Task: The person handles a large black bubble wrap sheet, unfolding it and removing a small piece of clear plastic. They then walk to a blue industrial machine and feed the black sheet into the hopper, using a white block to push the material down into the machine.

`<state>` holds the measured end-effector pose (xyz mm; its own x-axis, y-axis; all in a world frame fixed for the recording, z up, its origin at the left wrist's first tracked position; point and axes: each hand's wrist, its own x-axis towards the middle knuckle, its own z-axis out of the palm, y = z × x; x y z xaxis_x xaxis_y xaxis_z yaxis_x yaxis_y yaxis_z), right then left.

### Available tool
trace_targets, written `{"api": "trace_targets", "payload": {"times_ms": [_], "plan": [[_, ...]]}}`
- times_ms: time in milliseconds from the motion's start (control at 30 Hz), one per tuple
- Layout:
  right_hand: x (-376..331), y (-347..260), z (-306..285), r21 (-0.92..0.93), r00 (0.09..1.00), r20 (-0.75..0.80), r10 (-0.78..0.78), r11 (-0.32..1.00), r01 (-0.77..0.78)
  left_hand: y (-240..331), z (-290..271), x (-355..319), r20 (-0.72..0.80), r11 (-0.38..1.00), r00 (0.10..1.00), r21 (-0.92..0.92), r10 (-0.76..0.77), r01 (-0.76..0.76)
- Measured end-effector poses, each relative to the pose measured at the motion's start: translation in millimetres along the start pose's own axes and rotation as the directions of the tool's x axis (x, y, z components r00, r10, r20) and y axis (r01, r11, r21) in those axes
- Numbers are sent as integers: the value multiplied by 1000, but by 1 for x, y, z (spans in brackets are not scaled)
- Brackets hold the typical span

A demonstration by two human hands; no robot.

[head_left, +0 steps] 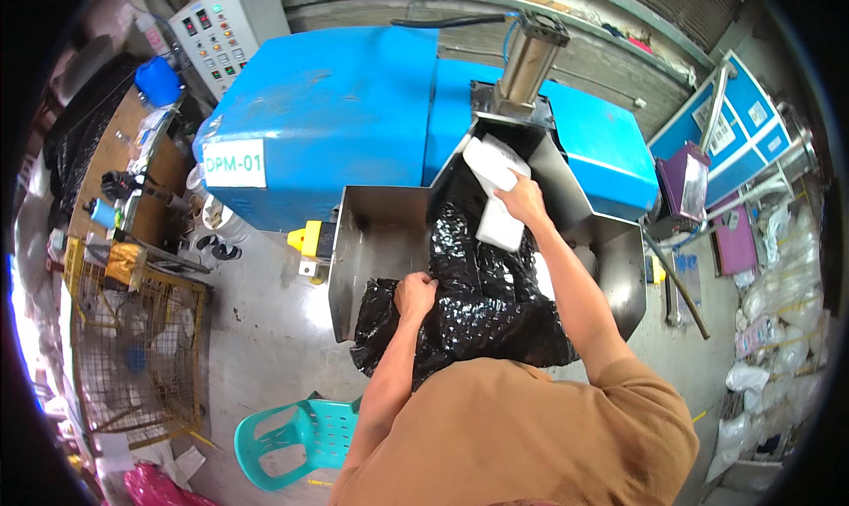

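Observation:
My right hand (523, 198) grips a long white slab-like piece (502, 225) at its middle. Its upper end leans into the throat of a metal hopper (382, 227), and whether it is foam or folded plastic I cannot tell. Shiny black plastic sheeting (482, 272) runs up the middle of the hopper and hangs over its near edge against my body. My left hand (416, 295) is closed, its fingers pinching a fold of that sheeting at the left. Part of the hopper floor lies hidden under the plastic.
Behind the hopper stands a blue machine (345, 99) topped by a metal cylinder (533, 59). A yellow switch box (305, 238) juts out left. A turquoise chair (305, 435) is behind me at left, near a yellow wire cage (137, 356). Plastic bags (787, 285) pile up at right.

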<state>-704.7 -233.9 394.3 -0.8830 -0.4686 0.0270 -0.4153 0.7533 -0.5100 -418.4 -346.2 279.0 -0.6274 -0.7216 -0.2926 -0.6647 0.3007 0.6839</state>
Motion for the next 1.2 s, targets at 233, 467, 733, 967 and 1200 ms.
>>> {"api": "trace_targets", "payload": {"times_ms": [233, 467, 733, 967, 1200], "plan": [[-100, -55, -185, 668, 987, -148, -67, 729, 149, -12, 13, 8, 3, 999, 1000, -47, -5, 6], [-62, -176, -145, 310, 722, -414, -555, 659, 685, -3, 2, 8, 34, 999, 999, 13, -32, 31], [-137, -153, -45, 334, 549, -22, -835, 512, 792, 4, 0, 3, 8, 998, 1000, 54, -27, 27], [-262, 15, -22, 59, 919, 77, -386, 922, 382, -4, 2, 6, 11, 998, 1000, 51, 23, -24], [-331, 47, -31, -219, 999, 44, -31, 975, 40, -6, 7, 10, 3, 999, 1000, 34, 11, -11]]}}
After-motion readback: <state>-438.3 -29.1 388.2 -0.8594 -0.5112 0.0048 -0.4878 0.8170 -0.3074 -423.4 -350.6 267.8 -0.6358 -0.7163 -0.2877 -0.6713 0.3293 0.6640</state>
